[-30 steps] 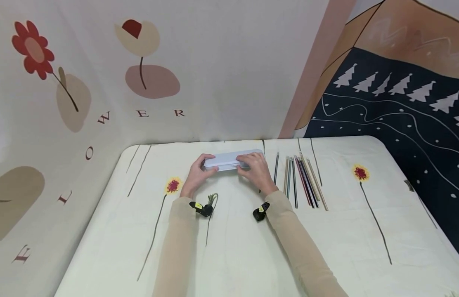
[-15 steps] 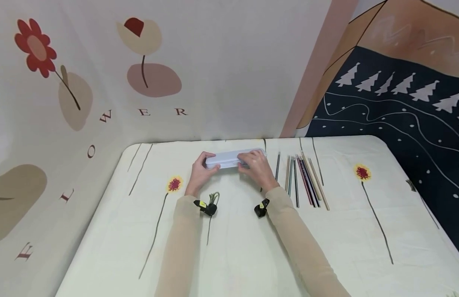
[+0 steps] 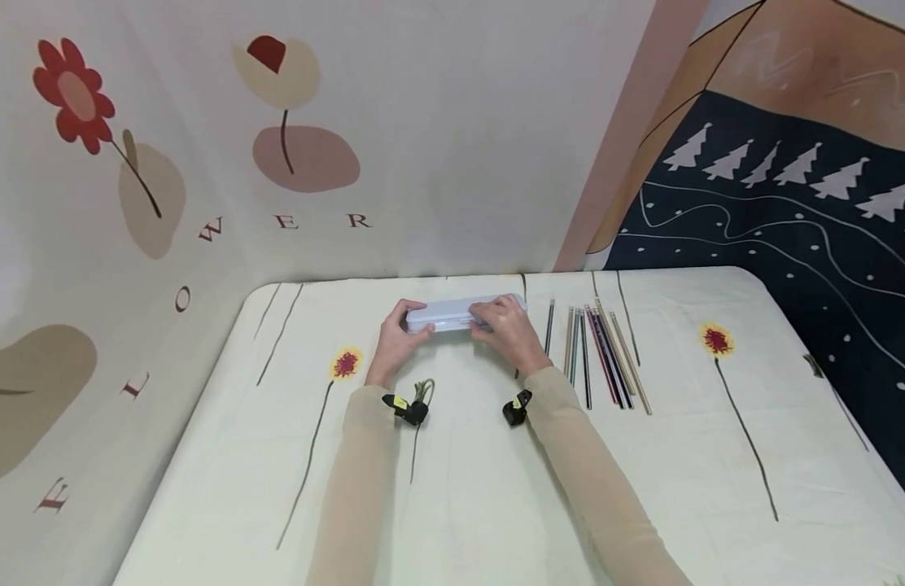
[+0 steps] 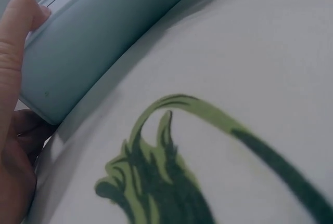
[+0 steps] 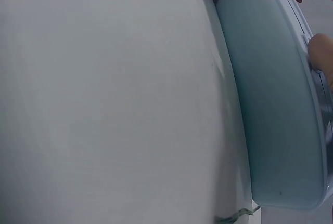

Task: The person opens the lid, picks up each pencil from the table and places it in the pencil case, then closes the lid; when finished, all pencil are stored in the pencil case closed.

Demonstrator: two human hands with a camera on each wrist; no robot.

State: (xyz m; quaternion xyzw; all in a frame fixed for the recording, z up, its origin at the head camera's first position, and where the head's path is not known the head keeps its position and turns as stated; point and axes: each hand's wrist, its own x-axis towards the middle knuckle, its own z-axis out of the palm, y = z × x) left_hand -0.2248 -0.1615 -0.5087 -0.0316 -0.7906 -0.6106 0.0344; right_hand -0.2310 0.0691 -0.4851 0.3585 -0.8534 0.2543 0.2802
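Note:
A pale blue pencil case (image 3: 441,312) lies lengthwise at the back of the table in the head view. My left hand (image 3: 392,342) grips its left end, the thumb in front and the fingers around the far side. On its right part, my right hand (image 3: 507,330) holds it with curled fingers over the lid and the thumb at the front. The right wrist view shows the right thumb (image 5: 321,52) against the front catch on the case (image 5: 276,104). From the left wrist, the left thumb (image 4: 23,18) presses the seam. The inside of the case is hidden.
Several pencils (image 3: 606,358) lie side by side to the right of the case, with one dark pencil (image 3: 550,325) slightly apart near the right hand. A flower-print cloth (image 3: 467,472) covers the table. A printed fabric wall (image 3: 452,146) stands close behind.
Between lid and base, the gap at the front looks narrower than a second ago. Both hands keep their places on the case; the head view shifts slightly. The pencils have not moved.

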